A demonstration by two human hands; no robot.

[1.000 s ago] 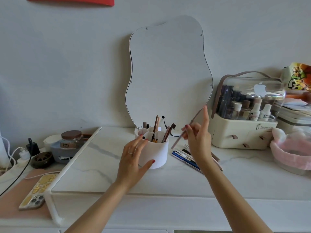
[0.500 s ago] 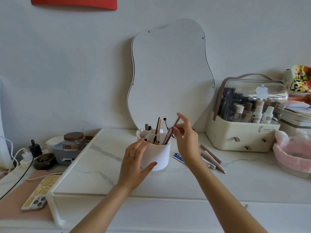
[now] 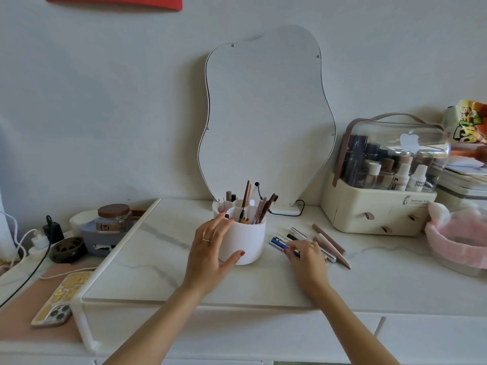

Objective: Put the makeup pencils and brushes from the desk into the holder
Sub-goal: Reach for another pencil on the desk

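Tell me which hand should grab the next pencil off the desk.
Right. The right hand already rests on the loose pencils beside the holder, while the left hand is steadying the holder.

Open marble desk (image 3: 163, 270) lies in front of and left of the white holder (image 3: 247, 241). Behind it the mirror (image 3: 266, 119) closes off the back, and the cosmetics organiser (image 3: 379, 209) walls the right. Loose pencils (image 3: 326, 239) lie between holder and organiser. The holder's top is crowded with upright brushes (image 3: 259, 208).

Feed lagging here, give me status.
Left hand steadying holder. Right hand down on blue pencil, grip unclear. Several pencils remain on desk. Nothing blocking.
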